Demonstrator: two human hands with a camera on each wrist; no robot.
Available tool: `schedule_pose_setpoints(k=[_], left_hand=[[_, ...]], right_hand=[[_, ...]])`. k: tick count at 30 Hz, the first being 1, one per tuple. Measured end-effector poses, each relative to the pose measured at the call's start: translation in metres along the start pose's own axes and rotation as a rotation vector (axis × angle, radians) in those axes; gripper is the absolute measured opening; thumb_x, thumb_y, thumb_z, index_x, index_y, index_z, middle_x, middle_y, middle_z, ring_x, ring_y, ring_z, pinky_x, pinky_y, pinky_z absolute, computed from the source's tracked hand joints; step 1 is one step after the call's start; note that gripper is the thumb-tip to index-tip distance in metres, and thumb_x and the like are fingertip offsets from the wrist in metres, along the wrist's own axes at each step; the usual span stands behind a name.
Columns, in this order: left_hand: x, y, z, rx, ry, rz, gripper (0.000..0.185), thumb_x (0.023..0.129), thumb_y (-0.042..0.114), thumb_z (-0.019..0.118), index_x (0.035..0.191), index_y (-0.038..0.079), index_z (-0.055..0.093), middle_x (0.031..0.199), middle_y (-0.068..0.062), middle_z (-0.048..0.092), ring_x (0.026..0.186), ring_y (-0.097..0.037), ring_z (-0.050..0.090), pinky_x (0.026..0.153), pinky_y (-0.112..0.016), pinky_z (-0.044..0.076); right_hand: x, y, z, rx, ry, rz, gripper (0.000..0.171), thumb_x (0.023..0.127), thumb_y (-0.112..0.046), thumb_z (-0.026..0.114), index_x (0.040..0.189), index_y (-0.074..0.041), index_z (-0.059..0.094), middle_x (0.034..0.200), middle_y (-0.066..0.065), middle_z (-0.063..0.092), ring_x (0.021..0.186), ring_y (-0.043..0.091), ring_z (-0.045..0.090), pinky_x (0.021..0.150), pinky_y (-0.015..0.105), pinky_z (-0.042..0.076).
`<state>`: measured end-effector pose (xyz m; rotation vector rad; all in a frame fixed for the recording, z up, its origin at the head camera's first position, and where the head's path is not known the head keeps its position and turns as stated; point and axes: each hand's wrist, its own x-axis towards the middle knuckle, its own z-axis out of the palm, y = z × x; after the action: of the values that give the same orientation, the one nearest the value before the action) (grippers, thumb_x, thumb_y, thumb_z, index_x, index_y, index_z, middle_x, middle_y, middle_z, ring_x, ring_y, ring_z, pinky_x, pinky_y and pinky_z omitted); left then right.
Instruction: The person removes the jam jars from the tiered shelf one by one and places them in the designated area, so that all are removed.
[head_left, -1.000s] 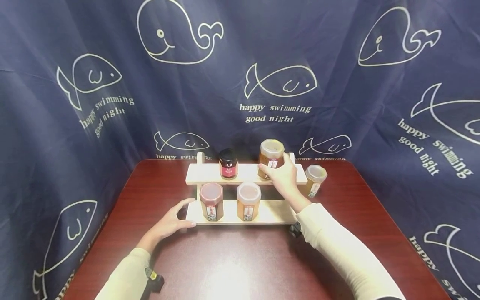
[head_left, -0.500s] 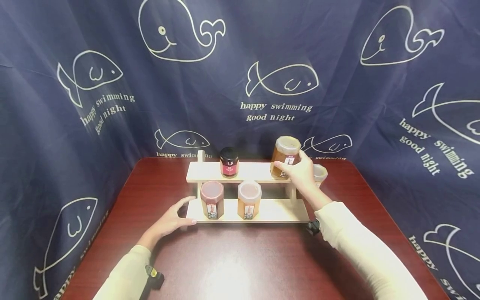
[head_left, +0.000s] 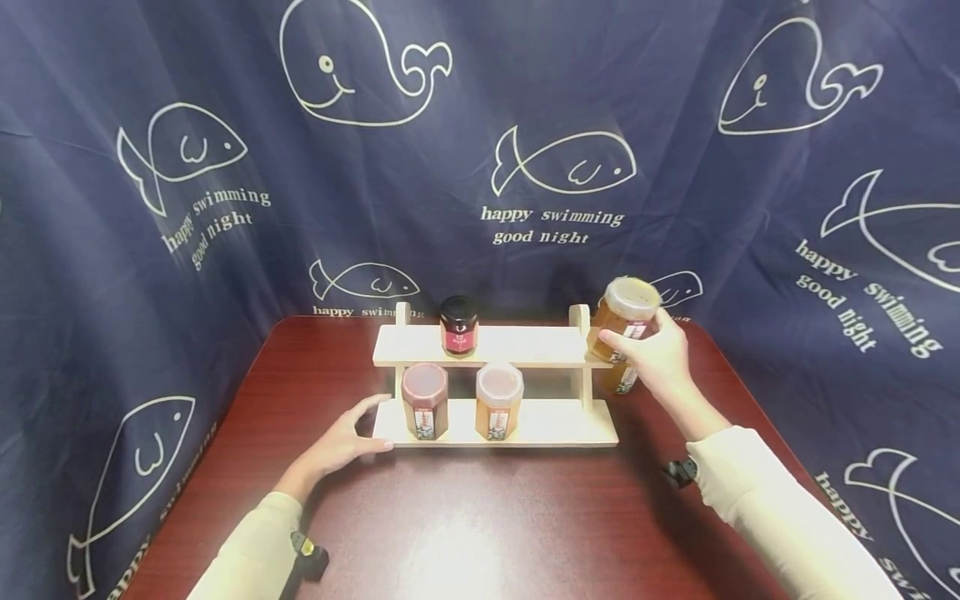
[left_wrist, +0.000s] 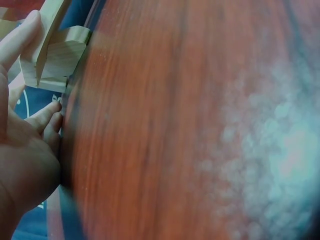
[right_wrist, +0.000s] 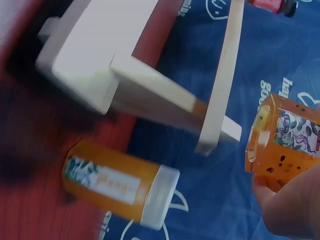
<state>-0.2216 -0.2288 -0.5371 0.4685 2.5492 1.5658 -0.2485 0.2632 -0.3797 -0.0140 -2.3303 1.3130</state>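
Observation:
My right hand (head_left: 660,358) grips an amber honey jar (head_left: 628,312) with a pale lid, held at the right end of the two-tier wooden rack (head_left: 558,421). In the right wrist view this jar (right_wrist: 287,140) is in the air, its base past the end of the upper shelf. Another honey jar (right_wrist: 120,182) stands on the table beside the rack, mostly hidden in the head view. My left hand (head_left: 341,437) holds the left end of the lower shelf, thumb at its front edge and fingers behind.
A small black-lidded jar (head_left: 459,327) stands on the upper shelf. Below it, a reddish-lidded jar (head_left: 425,402) and a white-lidded jar (head_left: 498,402) stand on the lower shelf. The dark red table (head_left: 450,517) ends at a navy curtain (head_left: 420,200).
My right hand has carried the honey jar rightward from over the upper shelf to past its right end, now covering much of the jar on the table. My left hand has stayed put.

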Motion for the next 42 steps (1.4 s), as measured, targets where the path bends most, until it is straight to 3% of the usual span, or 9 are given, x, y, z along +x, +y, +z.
schedule_pose_setpoints(k=[8,16,20,32,42], left_hand=[[0.0,-0.002,0.001,0.005,0.007,0.019,0.086,0.076,0.027,0.088,0.149,0.01,0.046,0.148,-0.016,0.049,0.14,-0.038,0.035,0.113,-0.064,0.02],[0.0,-0.003,0.0,0.005,0.007,0.013,0.086,0.076,0.026,0.088,0.149,0.011,0.046,0.15,-0.016,0.047,0.142,-0.037,0.034,0.115,-0.062,0.019],[-0.001,-0.002,0.001,-0.005,0.009,0.022,0.085,0.076,0.024,0.088,0.149,0.011,0.046,0.149,-0.015,0.048,0.141,-0.036,0.035,0.115,-0.063,0.02],[-0.002,-0.001,0.002,-0.009,0.009,0.04,0.084,0.076,0.023,0.088,0.148,0.01,0.047,0.147,-0.015,0.05,0.138,-0.036,0.037,0.114,-0.063,0.02],[0.0,-0.003,0.001,0.013,0.002,0.027,0.086,0.077,0.028,0.087,0.15,0.013,0.045,0.149,-0.014,0.048,0.138,-0.035,0.036,0.113,-0.063,0.02]], right_hand=[[-0.015,0.019,-0.033,-0.045,0.037,0.023,0.066,0.077,-0.022,0.089,0.132,-0.001,0.058,0.116,0.017,0.067,0.091,0.004,0.057,0.076,0.014,0.044],[-0.029,0.052,-0.05,-0.131,-0.037,0.051,0.07,0.081,-0.026,0.087,0.136,0.001,0.052,0.121,0.02,0.064,0.096,0.003,0.053,0.08,0.015,0.041],[-0.035,0.067,-0.049,-0.137,-0.07,0.079,0.072,0.08,-0.027,0.088,0.135,0.002,0.051,0.122,0.02,0.064,0.099,0.011,0.053,0.082,0.02,0.041],[-0.052,0.1,-0.033,-0.196,-0.147,0.135,0.081,0.074,-0.03,0.091,0.136,0.003,0.05,0.125,0.027,0.062,0.114,0.04,0.056,0.093,0.052,0.041],[-0.063,0.128,-0.02,-0.238,-0.132,0.162,0.082,0.071,-0.028,0.093,0.133,0.005,0.05,0.122,0.028,0.063,0.113,0.045,0.057,0.092,0.056,0.043]])
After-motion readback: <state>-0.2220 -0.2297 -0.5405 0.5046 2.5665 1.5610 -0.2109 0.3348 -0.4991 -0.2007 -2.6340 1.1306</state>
